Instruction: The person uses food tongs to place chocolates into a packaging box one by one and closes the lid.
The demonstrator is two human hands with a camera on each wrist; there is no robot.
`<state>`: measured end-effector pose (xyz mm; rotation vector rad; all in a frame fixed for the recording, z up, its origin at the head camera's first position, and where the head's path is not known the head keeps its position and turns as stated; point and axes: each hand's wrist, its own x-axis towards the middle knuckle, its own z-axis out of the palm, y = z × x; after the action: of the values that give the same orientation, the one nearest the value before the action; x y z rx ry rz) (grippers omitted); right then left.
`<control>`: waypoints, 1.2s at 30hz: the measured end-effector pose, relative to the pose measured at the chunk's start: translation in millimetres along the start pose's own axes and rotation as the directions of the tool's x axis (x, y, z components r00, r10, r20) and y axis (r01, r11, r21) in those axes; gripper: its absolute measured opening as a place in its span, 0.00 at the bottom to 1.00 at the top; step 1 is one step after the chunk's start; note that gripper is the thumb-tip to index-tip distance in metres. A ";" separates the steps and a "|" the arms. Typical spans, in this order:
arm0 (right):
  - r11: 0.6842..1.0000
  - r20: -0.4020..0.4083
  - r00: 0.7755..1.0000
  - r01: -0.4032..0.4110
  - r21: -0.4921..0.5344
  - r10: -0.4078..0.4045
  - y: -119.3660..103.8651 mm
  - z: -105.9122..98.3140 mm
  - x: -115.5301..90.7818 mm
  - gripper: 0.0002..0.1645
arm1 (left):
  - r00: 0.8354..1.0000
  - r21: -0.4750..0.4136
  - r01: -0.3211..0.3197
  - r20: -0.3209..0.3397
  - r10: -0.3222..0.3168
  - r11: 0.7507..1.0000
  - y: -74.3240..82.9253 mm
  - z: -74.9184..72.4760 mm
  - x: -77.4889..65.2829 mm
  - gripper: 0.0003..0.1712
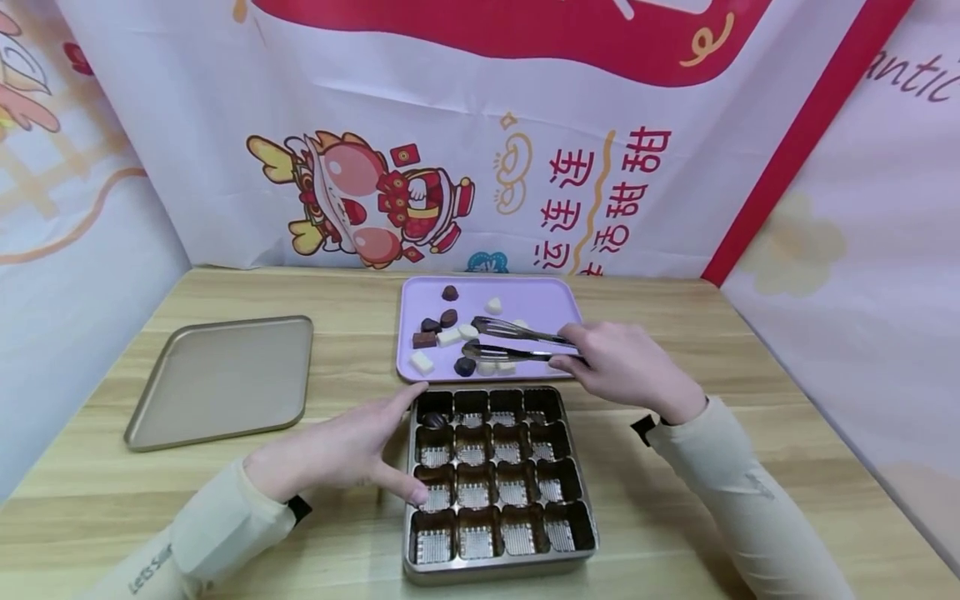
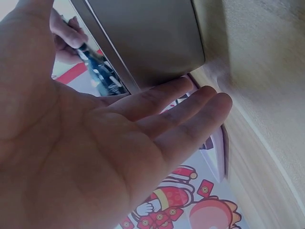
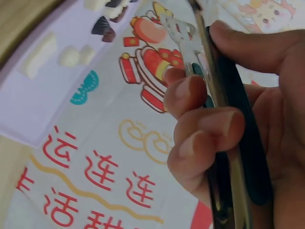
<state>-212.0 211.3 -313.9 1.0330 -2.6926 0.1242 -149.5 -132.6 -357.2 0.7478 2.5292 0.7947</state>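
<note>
My right hand (image 1: 626, 367) grips a pair of metal tongs (image 1: 517, 342) with dark handles, fingers curled round them in the right wrist view. The tongs' two arms stand apart over a lilac tray (image 1: 536, 293) of dark and white chocolates. One tip hovers near a round dark chocolate (image 1: 465, 367); whether it touches cannot be told. My left hand (image 1: 345, 446) rests with fingers extended along the left side of a metal box (image 1: 498, 571), thumb over its edge. The box has a brown divided insert, and a dark chocolate (image 1: 433, 421) sits in its far-left compartment.
An unfilled bronze-coloured baking tray (image 1: 228, 375) lies on the wooden table (image 1: 352, 333) at the left. A printed cloth backdrop (image 1: 420, 75) hangs behind the table, with more printed cloth on both sides.
</note>
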 end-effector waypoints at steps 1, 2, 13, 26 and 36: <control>1.000 -0.004 1.000 0.005 -0.012 -0.005 0.1 3.2 1.3 0.17 | 1.000 -0.001 -0.001 -0.001 0.001 1.000 0.1 0.0 -0.2 0.78; 1.000 -0.005 1.000 0.012 -0.022 -0.012 0.2 6.7 2.8 0.17 | 1.000 -0.003 -0.003 -0.002 0.003 1.000 0.1 0.0 -0.1 0.78; 0.997 0.051 0.999 0.020 -0.079 -0.016 -3.3 33.5 16.7 0.15 | 1.000 -0.007 -0.008 0.002 0.008 1.000 0.6 0.0 -2.0 0.77; 0.999 0.126 0.992 0.004 -0.050 0.002 -2.8 38.6 21.9 0.16 | 1.000 0.010 -0.026 0.007 0.025 1.000 0.0 3.1 0.8 0.77; 1.000 0.107 0.994 0.000 -0.007 0.000 -0.3 49.4 26.5 0.13 | 1.000 0.005 -0.008 0.006 0.008 1.000 0.6 2.5 0.4 0.77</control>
<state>-240.8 185.6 -354.5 1.0663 -2.7863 0.0607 -148.3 -131.0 -358.8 0.7617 2.5252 0.7885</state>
